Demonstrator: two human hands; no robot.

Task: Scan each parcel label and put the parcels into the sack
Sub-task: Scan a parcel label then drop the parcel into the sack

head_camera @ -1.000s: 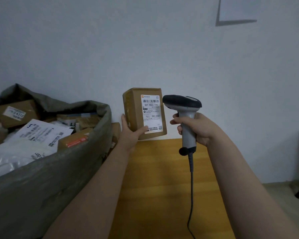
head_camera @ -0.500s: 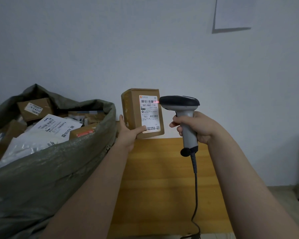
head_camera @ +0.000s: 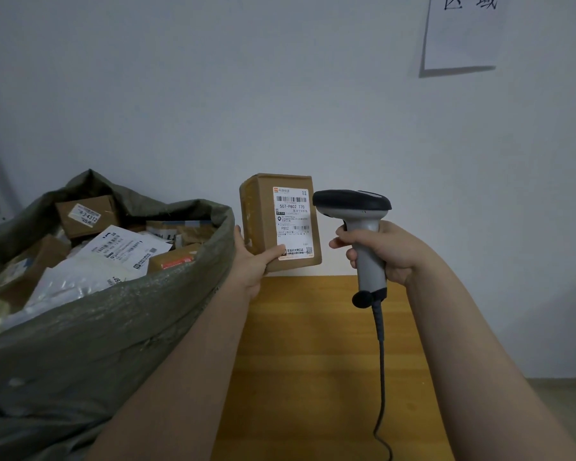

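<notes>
Two hands: both raised above the desk, each gripping one thing.
Left hand (head_camera: pixel 251 267): holding the lower left corner of a brown cardboard parcel box (head_camera: pixel 261 221); thumb pressed flat on the front face, other fingers hidden behind the box.
Right hand (head_camera: pixel 384 252): fingers curled tight round the grey grip of a black-headed handheld barcode scanner (head_camera: pixel 354 206).
Parcel box: upright in the air over the desk's far edge, near the wall, at 3 o'clock of the sack's rim and apart from it.
White shipping label (head_camera: pixel 292 224): stuck on the box's front face, turned toward the camera, printed "507-P802 T70".
Scanner: at 3 o'clock of the box, head just beside the label's upper right corner, nose aimed toward 9 o'clock; touching or not, cannot tell.
Black cable (head_camera: pixel 381 361): hanging from the grip's base toward 6 o'clock.
Grey-green woven sack (head_camera: pixel 113 327): open-mouthed at 9 o'clock of the box, filled with labelled brown boxes and white mailers (head_camera: pixel 90 264).
Yellow wooden desk (head_camera: pixel 313 361): under both forearms.
White paper sheet (head_camera: pixel 463 38): on the wall at 1 o'clock, bearing black characters.
</notes>
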